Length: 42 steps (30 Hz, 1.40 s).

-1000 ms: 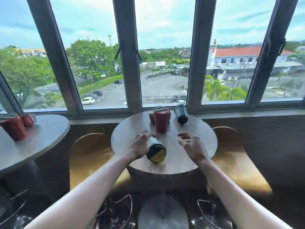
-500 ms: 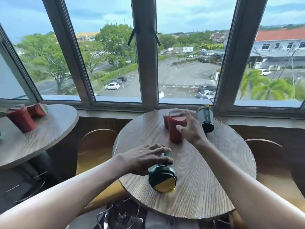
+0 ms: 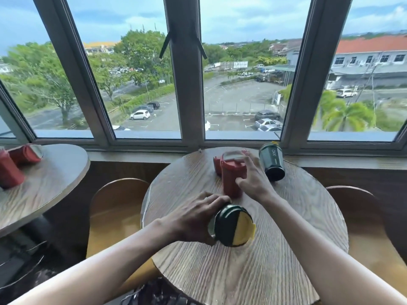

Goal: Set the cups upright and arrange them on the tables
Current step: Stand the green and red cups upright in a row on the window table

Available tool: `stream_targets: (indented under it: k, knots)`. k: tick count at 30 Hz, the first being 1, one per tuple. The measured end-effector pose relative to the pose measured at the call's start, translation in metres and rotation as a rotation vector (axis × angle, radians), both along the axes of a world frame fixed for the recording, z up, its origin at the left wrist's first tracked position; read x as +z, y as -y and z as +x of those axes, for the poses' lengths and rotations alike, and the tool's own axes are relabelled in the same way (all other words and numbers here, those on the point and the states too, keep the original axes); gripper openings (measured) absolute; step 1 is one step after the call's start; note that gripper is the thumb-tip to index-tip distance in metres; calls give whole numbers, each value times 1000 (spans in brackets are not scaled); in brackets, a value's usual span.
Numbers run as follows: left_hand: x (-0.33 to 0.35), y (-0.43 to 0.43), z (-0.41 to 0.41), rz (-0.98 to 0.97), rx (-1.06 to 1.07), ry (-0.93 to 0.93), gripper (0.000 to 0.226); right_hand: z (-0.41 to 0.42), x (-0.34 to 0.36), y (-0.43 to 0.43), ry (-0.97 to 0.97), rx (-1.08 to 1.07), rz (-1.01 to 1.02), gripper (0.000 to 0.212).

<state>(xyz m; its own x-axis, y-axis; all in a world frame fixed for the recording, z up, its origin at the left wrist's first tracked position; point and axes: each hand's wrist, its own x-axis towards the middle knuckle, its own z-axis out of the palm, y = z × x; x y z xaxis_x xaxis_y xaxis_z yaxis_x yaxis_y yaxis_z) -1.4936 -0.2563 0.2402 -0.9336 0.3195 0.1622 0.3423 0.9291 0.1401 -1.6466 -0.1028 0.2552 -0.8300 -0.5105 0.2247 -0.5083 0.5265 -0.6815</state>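
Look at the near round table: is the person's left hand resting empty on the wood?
No: the left hand grips a green cup with a yellow lid that lies on its side.

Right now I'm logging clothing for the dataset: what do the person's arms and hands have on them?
Nothing visible. Both forearms are bare up to the frame edge, with no sleeves, watch or bracelets. The left hand and right hand wear no gloves. A pale spot on one left finger might be a ring, but it's too blurred to tell.

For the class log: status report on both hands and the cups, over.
Left hand gripping green cup, on its side. Right hand on upright red cup. Second green cup tilted behind. Nothing blocking.
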Motion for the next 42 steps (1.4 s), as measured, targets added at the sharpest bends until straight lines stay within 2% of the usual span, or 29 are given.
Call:
stream_targets:
  k: [3, 7, 11, 13, 19, 22, 24, 27, 29, 31, 34, 37, 40, 42]
  knots:
    - [-6, 1, -11, 252, 78, -17, 92, -8, 8, -2, 54, -25, -2, 49]
    - [-17, 0, -27, 680, 227, 25, 84, -17, 10, -2, 150, -36, -82, 37]
    - [-31, -8, -32, 1042, 336, 108, 76, -19, 14, -2, 191, -45, -166, 34]
    - [-33, -9, -31, 1141, 324, 188, 73, -19, 12, -1, 189, -55, -186, 34]
    - [-28, -23, -30, 1222, 254, 257, 69, -22, 9, -2, 211, -56, -244, 33]
    - [-38, -32, -28, 1205, 341, 159, 82, -28, 15, -5, 269, -42, -261, 19]
    - [-44, -34, -27, 1187, 363, 118, 82, -34, 21, -7, 363, -54, -305, 12]
    - [-50, -26, -33, 1216, 343, 146, 81, -39, 28, -6, 551, -63, -415, 32]
    - [-50, -14, -37, 1238, 324, 203, 82, -43, 27, -2, 610, -30, -378, 47]
    - [-49, -4, -37, 1182, 299, 250, 78, -45, 23, 2, 658, 1, -333, 54]
    - [-48, -10, -33, 1127, 329, 237, 77, -48, 21, 4, 732, 5, -334, 48]
    - [-50, -31, -34, 1134, 396, 102, 89, -48, 21, 6, 753, -15, -322, 38]
    - [-46, -36, -40, 1133, 398, 51, 78, -50, 21, 7, 746, -33, -264, 43]
    - [-43, -29, -41, 1130, 383, 53, 80, -49, 21, 6, 760, -31, -236, 44]
